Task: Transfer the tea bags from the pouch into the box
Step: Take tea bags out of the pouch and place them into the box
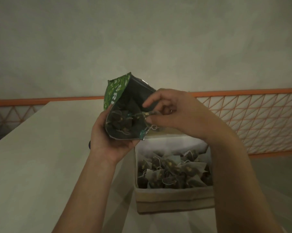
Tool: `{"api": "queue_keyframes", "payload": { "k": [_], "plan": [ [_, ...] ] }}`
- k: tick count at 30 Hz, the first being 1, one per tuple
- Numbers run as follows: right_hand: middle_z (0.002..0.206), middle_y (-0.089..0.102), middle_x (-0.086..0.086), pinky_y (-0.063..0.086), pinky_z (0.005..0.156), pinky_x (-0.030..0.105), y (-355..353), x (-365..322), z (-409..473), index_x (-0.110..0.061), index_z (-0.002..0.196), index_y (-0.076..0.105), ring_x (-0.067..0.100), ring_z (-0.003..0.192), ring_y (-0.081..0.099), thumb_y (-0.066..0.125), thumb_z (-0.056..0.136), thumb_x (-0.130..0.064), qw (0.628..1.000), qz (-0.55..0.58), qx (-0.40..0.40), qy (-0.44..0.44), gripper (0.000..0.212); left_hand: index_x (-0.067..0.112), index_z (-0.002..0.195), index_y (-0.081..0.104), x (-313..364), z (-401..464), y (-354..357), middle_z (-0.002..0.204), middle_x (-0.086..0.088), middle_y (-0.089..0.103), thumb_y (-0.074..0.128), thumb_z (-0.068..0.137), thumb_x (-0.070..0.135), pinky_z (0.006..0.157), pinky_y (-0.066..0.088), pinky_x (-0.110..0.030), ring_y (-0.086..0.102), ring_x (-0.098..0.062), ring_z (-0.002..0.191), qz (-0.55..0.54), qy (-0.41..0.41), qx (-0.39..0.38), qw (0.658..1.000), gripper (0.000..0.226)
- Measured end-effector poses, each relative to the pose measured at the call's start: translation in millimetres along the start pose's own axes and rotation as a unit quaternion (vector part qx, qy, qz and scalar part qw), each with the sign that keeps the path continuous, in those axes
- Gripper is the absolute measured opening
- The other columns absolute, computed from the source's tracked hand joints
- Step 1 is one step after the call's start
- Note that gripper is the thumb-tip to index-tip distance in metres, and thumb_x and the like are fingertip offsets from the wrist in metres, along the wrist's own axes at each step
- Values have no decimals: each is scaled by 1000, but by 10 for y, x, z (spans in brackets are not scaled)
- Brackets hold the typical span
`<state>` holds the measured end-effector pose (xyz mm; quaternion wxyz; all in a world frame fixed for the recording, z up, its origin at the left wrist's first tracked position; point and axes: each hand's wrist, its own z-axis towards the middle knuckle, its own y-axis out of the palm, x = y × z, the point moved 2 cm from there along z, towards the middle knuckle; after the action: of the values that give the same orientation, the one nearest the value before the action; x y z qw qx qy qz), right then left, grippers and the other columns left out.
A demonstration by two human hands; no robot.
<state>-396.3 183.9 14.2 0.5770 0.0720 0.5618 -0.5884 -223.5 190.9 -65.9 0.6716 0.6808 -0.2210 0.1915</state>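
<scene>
Pale counter (41, 148) fills the left side. Above its edge the left hand (108, 143) cups a green pouch (123, 105) from below, fingers wrapped around its base, the torn mouth tilted toward the viewer with tea bags (123, 121) inside. At that mouth the right hand (172, 113) pinches one tea bag (148, 114) between thumb and fingers. Below sits the box (173, 199), open and holding many tea bags. Orange mesh fencing (259, 121) runs behind on the right.

The pouch (123, 105) lettering is partly folded away, and the right forearm hides the box's (173, 199) right wall.
</scene>
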Motion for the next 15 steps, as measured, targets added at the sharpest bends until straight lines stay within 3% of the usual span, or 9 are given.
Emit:
{"api": "queue_keyframes", "payload": {
  "k": [3, 6, 10, 13, 15],
  "plan": [
    [77, 72, -4, 51, 65, 18, -87, 80, -74, -21, 89, 72, 5, 65, 64, 78, 79, -21, 993, -68, -82, 49, 12, 17, 122, 71, 25, 11, -8, 127, -15, 69, 61, 76, 42, 79, 61, -42, 72, -35, 99, -2, 8, -12, 1000, 53],
    [76, 73, -5, 45, 57, 11, -139, 191, -112, -21, 87, 74, 4, 63, 64, 78, 79, -23, 978, -120, -126, 115, 9, 14, 111, 75, 61, 43, 16, 120, -20, 71, 60, 74, 40, 75, 61, -47, 74, -39, 92, -8, 17, -15, 1000, 48],
    [81, 74, 1, 50, 61, 17, -127, 302, -124, -21, 89, 75, 7, 64, 63, 77, 79, -30, 950, -163, -196, 178, 14, 11, 99, 81, 76, 107, 28, 119, -22, 71, 62, 73, 39, 73, 61, -48, 73, -42, 94, -8, 8, -7, 1000, 43],
    [88, 69, -5, 52, 68, 25, -135, 297, -88, -23, 93, 68, 8, 75, 63, 72, 70, -61, 954, -198, -129, 182, 44, 10, 103, 79, 58, 113, 41, 118, -22, 71, 61, 76, 39, 68, 61, -46, 74, -42, 89, -9, -7, -13, 1000, 44],
    [99, 61, -9, 51, 71, 29, -127, 264, -30, -25, 107, 57, 10, 84, 61, 60, 62, -78, 970, -158, 4, 182, 69, 10, 109, 75, 49, 104, 49, 116, -23, 72, 60, 79, 39, 67, 62, -45, 74, -41, 87, -11, -13, -17, 1000, 44]
  ]
}}
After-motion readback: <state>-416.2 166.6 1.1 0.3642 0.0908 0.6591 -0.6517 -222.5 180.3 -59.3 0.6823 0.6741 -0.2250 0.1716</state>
